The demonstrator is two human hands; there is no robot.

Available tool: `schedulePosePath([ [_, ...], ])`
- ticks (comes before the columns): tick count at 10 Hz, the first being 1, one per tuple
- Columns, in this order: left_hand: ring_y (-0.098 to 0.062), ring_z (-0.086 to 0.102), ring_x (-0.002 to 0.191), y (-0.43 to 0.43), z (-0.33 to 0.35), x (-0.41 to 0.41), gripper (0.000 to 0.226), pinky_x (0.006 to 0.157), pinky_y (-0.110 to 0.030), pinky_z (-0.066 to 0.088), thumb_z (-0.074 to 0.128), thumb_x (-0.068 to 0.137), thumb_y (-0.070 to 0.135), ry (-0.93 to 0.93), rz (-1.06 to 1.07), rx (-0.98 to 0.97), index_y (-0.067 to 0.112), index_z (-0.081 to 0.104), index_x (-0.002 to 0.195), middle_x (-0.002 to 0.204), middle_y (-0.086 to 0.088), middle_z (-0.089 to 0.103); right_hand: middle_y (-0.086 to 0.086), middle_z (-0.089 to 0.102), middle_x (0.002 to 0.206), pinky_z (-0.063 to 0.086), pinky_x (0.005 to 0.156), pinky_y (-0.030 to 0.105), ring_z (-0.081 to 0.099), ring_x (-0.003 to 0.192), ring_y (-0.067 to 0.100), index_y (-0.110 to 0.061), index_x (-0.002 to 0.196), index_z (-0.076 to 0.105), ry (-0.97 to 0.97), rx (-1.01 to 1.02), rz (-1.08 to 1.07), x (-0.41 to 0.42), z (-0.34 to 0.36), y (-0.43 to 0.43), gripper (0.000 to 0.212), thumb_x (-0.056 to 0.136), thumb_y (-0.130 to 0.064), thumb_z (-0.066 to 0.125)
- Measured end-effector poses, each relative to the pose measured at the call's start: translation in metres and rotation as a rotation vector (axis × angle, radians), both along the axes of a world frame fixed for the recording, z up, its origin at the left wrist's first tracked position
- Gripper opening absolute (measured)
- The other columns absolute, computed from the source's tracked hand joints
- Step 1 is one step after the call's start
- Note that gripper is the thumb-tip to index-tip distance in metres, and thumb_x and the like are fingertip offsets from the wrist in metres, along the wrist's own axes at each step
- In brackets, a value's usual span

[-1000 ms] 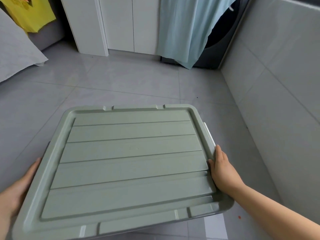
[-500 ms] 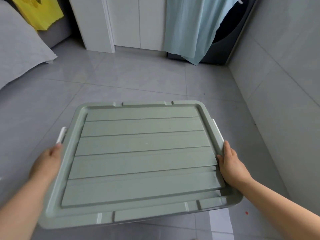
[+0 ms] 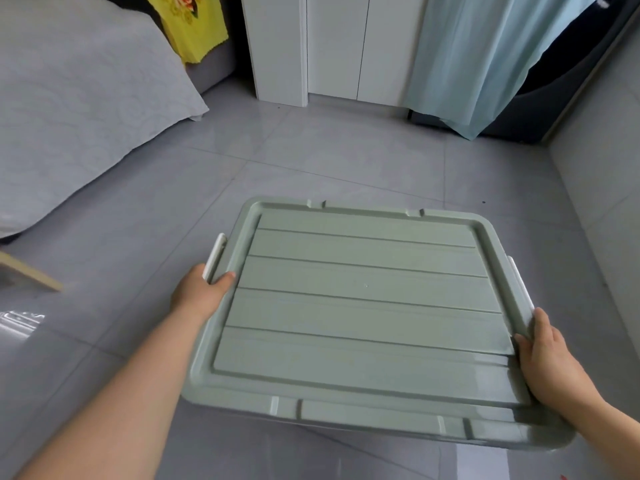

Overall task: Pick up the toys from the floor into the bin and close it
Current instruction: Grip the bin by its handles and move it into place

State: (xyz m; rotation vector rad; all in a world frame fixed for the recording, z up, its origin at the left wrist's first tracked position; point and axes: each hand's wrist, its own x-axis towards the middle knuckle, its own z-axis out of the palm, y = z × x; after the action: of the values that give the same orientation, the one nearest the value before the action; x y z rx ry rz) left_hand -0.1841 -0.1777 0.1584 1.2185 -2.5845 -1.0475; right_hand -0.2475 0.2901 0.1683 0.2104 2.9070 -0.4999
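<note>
Green plastic fills both grips: your left grip [image 3: 199,294] clamps the lid [image 3: 367,306] beside its white left latch [image 3: 215,258], and your right grip [image 3: 550,362] clasps the near-right rim. The lid lies level, low over the floor [image 3: 311,161]. It looks stiff, light and probably slick, so hold it by the side rims.

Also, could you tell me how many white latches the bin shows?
2 on the bin: the left latch beside the left hand, the right latch beyond the right hand. Others could be hidden.

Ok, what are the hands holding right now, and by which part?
The green bin lid. The left hand grips its left edge beside a white latch; the right hand grips its right edge, just nearer than the other latch.
</note>
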Motion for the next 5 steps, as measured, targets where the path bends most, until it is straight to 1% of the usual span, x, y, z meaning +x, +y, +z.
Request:
schedulePosePath([
  [2, -0.036, 0.060, 0.093, 0.0019, 0.0047, 0.0014, 0.037, 0.072, -0.033, 0.041, 0.060, 0.085, 0.040, -0.020, 0.004, -0.011, 0.008, 0.057, 0.104, 0.099, -0.016, 0.063, 0.025, 0.037, 0.136, 0.041, 0.083, 0.049, 0.050, 0.105, 0.047, -0.013, 0.142, 0.015, 0.003, 0.014, -0.006, 0.0009, 0.0022, -0.0035, 0.051, 0.097, -0.027, 0.033],
  [3, -0.034, 0.058, 0.086, 0.0039, 0.0061, 0.0022, 0.036, 0.070, -0.032, 0.040, 0.059, 0.085, 0.040, -0.041, 0.013, -0.037, 0.008, 0.057, 0.103, 0.093, -0.014, 0.061, 0.026, 0.038, 0.135, 0.042, 0.084, 0.050, 0.050, 0.105, 0.048, -0.013, 0.141, 0.016, 0.011, 0.018, -0.003, 0.0019, 0.0047, -0.0039, 0.050, 0.097, -0.027, 0.033],
  [4, -0.029, 0.051, 0.076, 0.0075, 0.0082, 0.0039, 0.030, 0.067, -0.030, 0.038, 0.060, 0.085, 0.037, -0.024, 0.029, -0.048, 0.010, 0.057, 0.096, 0.085, -0.009, 0.056, 0.026, 0.039, 0.133, 0.042, 0.085, 0.052, 0.050, 0.105, 0.048, -0.012, 0.140, 0.017, 0.023, 0.018, -0.008, 0.0014, 0.0044, -0.0038, 0.049, 0.096, -0.026, 0.034],
  [5, -0.029, 0.052, 0.072, 0.0101, 0.0101, 0.0063, 0.027, 0.064, -0.029, 0.036, 0.063, 0.083, 0.036, 0.007, 0.053, -0.050, 0.010, 0.057, 0.088, 0.079, -0.008, 0.057, 0.027, 0.041, 0.131, 0.044, 0.083, 0.052, 0.050, 0.103, 0.048, -0.015, 0.138, 0.019, 0.038, 0.027, 0.000, 0.0036, 0.0061, -0.0042, 0.054, 0.093, -0.042, 0.033],
])
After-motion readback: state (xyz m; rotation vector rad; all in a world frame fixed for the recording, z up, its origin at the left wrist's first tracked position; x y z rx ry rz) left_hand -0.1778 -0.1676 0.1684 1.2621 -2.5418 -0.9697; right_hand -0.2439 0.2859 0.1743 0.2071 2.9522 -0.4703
